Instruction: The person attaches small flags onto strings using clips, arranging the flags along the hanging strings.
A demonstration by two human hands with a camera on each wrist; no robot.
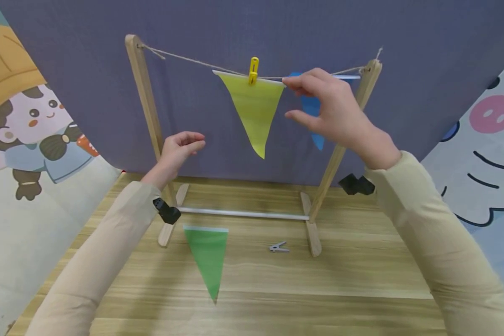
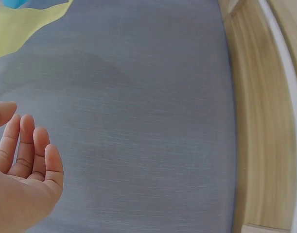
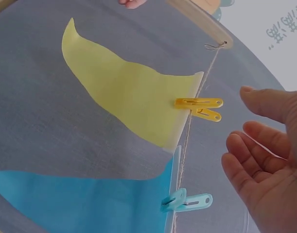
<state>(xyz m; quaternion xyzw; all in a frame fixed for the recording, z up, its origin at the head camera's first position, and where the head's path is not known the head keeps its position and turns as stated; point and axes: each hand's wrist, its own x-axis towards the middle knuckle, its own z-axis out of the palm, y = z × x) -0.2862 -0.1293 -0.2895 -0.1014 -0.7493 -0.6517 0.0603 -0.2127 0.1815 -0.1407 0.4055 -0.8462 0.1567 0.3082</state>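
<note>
A yellow triangular flag [image 1: 254, 109] hangs from a string [image 1: 193, 60] by a yellow clothespin [image 1: 254, 71]. Beside it a blue flag [image 3: 104, 199] hangs by a light blue clothespin [image 3: 189, 201]; in the head view my right hand [image 1: 333, 105] partly covers that flag. The right hand holds nothing, its thumb and fingers spread apart close to the clothespins, and the right wrist view shows a gap between them. My left hand [image 1: 176, 151] hovers by the left wooden post [image 1: 144, 93], fingers loosely bent and holding nothing.
A green flag [image 1: 210, 256] and a grey clothespin [image 1: 279, 247] lie on the wooden table [image 1: 353, 280]. The stand has a right post [image 1: 332, 172] and a white lower bar [image 1: 243, 213]. Behind it is a grey-blue backdrop [image 1: 218, 23], with cartoon panels at both sides.
</note>
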